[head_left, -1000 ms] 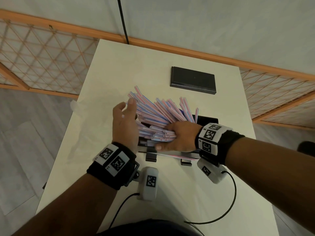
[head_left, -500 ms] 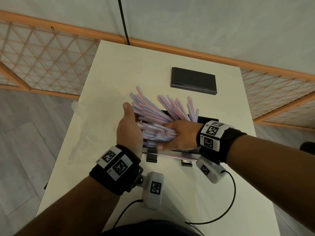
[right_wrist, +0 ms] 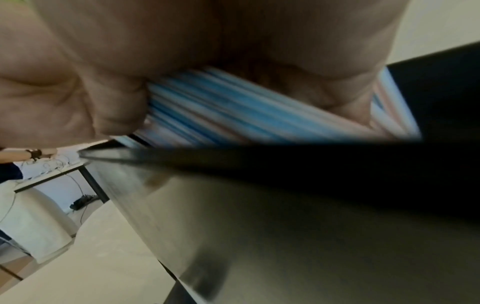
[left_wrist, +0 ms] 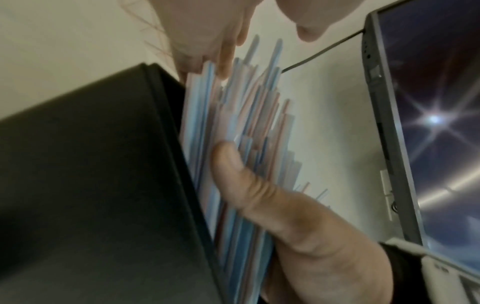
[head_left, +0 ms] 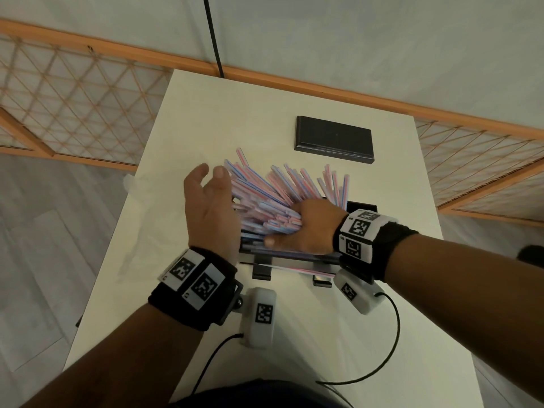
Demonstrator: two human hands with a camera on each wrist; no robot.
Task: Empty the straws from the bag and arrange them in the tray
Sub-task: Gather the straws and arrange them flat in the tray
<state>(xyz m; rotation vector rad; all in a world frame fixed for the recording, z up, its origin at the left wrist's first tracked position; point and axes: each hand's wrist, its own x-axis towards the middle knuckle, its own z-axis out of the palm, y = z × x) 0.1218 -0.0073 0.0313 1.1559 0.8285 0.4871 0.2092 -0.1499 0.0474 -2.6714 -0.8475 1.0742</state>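
Note:
A big bundle of pink and blue striped straws (head_left: 273, 195) fans out over the black tray (head_left: 363, 208) at the table's middle. My right hand (head_left: 297, 231) grips the near ends of the straws (right_wrist: 233, 109), thumb pressed on the bundle (left_wrist: 233, 168). My left hand (head_left: 210, 184) stands edge-on at the left side of the fan, fingers loosely spread; its fingertips (left_wrist: 223, 61) touch the far straw tips. One stray straw (head_left: 297, 268) lies on the table in front of the tray. The clear bag (head_left: 132, 187) lies flat at the table's left edge.
A black rectangular lid or box (head_left: 334, 139) sits farther back on the white table (head_left: 223, 113). Wrist camera cables (head_left: 391, 343) trail across the near table. An orange lattice rail (head_left: 73, 92) runs behind the table.
My left hand has slid forward along the bundle's left side and opened its fingers. The straws have fanned out more to the right. My right hand keeps its grip.

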